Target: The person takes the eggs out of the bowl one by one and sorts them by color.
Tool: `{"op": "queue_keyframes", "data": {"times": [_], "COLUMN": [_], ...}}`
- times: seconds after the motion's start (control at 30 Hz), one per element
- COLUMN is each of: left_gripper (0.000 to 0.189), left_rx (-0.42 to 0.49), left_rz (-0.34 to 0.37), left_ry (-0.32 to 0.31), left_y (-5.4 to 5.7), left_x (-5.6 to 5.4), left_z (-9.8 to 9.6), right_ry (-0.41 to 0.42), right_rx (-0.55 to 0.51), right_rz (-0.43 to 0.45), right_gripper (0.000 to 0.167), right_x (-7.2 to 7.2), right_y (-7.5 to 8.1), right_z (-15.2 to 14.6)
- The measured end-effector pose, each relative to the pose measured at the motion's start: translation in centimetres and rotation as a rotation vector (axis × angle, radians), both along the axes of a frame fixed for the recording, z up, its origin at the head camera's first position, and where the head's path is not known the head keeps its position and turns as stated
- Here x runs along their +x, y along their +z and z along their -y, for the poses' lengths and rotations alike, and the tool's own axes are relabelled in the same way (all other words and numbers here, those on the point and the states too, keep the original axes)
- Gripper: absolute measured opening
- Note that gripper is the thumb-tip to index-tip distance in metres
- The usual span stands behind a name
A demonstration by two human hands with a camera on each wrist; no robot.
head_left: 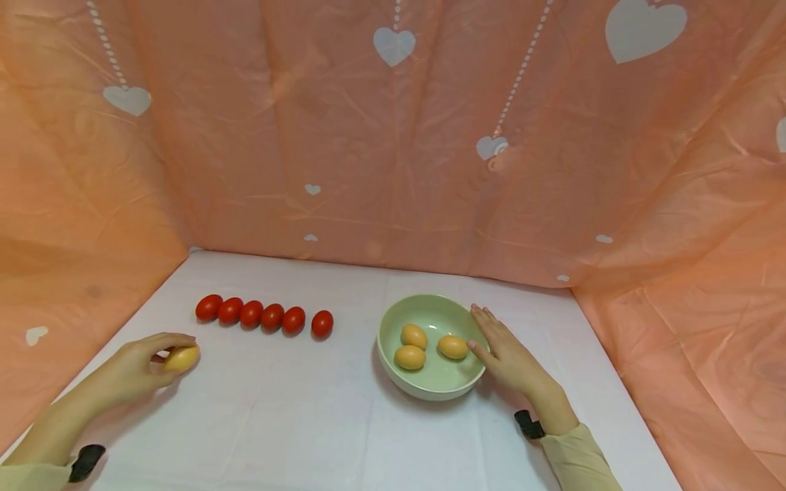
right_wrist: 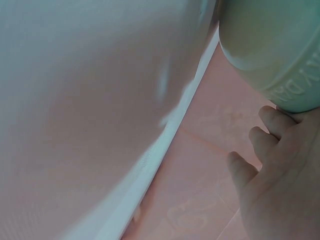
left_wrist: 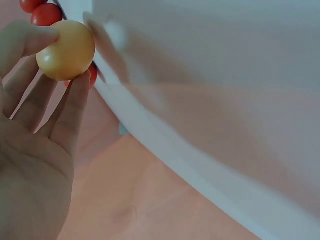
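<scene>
At the left of the head view, my left hand pinches a smooth yellow egg-shaped object between thumb and fingertips. The left wrist view shows the same yellow egg-shaped object at the tips of the fingers. My right hand rests against the right side of a pale green bowl, fingers extended along its outside and thumb at the rim. Inside the bowl lie three more yellow egg-shaped objects. From the right wrist, the hand is seen touching the bowl's outer wall, which bears raised letters.
Several red egg-shaped objects form a row on the white tabletop, left of the bowl; the rightmost one stands slightly apart. Orange cloth with white hearts hangs behind and on both sides of the table.
</scene>
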State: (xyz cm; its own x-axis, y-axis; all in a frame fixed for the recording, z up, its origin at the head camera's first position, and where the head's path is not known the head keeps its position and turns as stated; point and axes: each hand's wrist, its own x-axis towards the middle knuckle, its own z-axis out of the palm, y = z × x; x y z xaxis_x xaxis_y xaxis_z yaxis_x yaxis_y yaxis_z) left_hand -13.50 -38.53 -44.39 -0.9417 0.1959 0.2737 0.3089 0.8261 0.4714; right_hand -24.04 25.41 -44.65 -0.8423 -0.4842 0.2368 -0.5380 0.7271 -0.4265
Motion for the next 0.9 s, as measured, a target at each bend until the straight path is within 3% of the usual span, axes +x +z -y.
{"op": "queue_keyframes", "data": {"times": [0.27,0.57,0.9], "left_gripper": [0.050,0.050,0.053], "left_rx": [-0.009,-0.042,-0.057], "left_rz": [0.041,-0.005,-0.009], "left_ry": [0.014,0.027,0.032], "left_y": [-0.02,-0.22,-0.13], "left_x": [0.06,0.08,0.03], "left_z": [-0.12,0.19,0.15], "right_ry": [-0.005,-0.009,-0.008], "right_rx": [0.004,0.006,0.004], "right_rz": [0.004,0.014,0.011], "right_gripper": [0.070,0.070,0.070], "right_x": [-0.02,0.06,0.13], "right_y": [0.10,0.05,0.06], "right_z": [-0.01,0.00,0.02]}}
